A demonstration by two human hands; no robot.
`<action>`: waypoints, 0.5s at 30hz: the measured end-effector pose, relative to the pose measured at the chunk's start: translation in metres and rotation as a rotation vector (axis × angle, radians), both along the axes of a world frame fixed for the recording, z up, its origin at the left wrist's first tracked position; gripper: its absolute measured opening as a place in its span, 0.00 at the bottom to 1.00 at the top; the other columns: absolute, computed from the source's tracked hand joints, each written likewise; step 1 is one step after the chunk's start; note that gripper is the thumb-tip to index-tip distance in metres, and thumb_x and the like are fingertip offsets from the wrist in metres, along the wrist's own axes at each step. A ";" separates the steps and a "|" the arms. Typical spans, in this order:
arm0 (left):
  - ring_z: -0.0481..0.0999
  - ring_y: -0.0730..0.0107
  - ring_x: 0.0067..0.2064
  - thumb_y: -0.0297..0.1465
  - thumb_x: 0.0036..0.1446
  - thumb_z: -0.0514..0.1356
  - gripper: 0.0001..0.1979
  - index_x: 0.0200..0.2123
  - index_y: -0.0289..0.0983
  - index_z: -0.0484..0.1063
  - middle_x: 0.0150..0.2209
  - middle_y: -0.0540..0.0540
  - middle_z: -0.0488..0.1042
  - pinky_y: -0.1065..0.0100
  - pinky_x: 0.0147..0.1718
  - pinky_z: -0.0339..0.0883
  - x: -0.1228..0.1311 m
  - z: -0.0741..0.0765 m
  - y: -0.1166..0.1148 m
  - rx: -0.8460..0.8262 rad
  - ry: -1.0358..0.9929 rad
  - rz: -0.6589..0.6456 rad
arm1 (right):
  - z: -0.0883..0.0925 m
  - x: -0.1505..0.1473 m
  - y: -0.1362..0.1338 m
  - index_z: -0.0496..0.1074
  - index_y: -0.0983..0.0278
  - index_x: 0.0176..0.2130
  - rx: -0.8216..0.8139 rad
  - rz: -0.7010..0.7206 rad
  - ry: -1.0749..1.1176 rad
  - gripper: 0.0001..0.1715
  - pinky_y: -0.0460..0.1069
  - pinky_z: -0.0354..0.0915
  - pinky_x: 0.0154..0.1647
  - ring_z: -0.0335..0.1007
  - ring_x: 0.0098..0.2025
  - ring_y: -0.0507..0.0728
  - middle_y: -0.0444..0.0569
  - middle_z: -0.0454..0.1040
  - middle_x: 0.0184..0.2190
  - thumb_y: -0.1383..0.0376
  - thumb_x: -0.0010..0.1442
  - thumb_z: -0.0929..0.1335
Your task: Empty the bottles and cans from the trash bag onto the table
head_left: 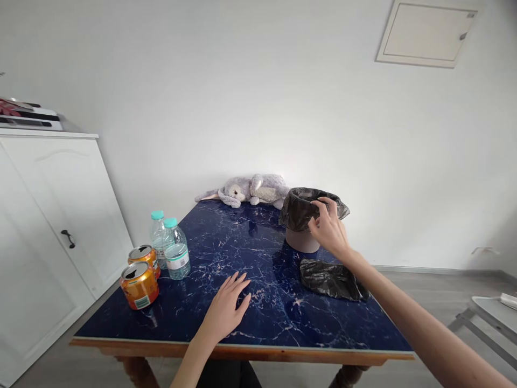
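Note:
My left hand (226, 307) lies flat near the front of the blue marble-patterned table (250, 258), fingers stretched out, holding nothing. Over the right side of the table my right hand (329, 229) is raised in front of a small bin (302, 241) lined with a black plastic bag (297, 212). Its fingers are curled but apart from the thumb, with nothing seen between them. I cannot tell whether the fingertips touch the bag. Below my right wrist a second black plastic bag (329, 279) lies flattened on the table, partly hidden by my forearm.
Two orange drink cans (140, 285) and two clear bottles (177, 258) with teal caps stand at the table's left edge. A grey plush rabbit (258, 189) lies against the back wall. A white cabinet (52, 231) is on the left, a grey folding stool (493, 318) on the right.

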State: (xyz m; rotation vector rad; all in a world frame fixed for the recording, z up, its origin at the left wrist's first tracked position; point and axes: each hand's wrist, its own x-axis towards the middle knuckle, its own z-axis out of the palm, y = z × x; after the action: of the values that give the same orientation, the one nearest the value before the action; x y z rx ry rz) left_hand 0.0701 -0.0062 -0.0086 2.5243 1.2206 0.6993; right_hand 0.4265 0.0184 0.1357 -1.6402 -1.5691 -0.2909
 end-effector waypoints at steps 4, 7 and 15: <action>0.60 0.45 0.75 0.45 0.76 0.53 0.24 0.68 0.48 0.71 0.73 0.47 0.65 0.38 0.71 0.61 -0.001 0.002 -0.001 -0.010 -0.006 0.002 | 0.015 0.020 0.022 0.63 0.65 0.68 -0.052 -0.097 -0.058 0.33 0.58 0.71 0.40 0.76 0.40 0.63 0.65 0.69 0.63 0.62 0.66 0.64; 0.61 0.45 0.75 0.45 0.75 0.54 0.23 0.68 0.49 0.72 0.72 0.47 0.67 0.39 0.71 0.62 -0.001 0.000 0.000 0.009 -0.032 -0.005 | 0.015 0.030 0.034 0.68 0.65 0.63 -0.107 -0.114 -0.087 0.27 0.58 0.71 0.45 0.75 0.44 0.64 0.63 0.73 0.59 0.62 0.67 0.64; 0.60 0.45 0.75 0.45 0.76 0.53 0.23 0.68 0.49 0.71 0.72 0.47 0.67 0.39 0.71 0.62 -0.003 -0.001 0.000 -0.005 -0.030 -0.009 | 0.012 0.029 0.034 0.72 0.67 0.56 -0.127 -0.051 -0.099 0.19 0.57 0.70 0.48 0.73 0.42 0.58 0.57 0.72 0.52 0.62 0.68 0.67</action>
State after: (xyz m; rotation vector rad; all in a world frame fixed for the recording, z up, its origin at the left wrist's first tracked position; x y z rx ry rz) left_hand 0.0674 -0.0064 -0.0094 2.5046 1.1990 0.7292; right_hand 0.4557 0.0529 0.1478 -1.7901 -1.6503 -0.3087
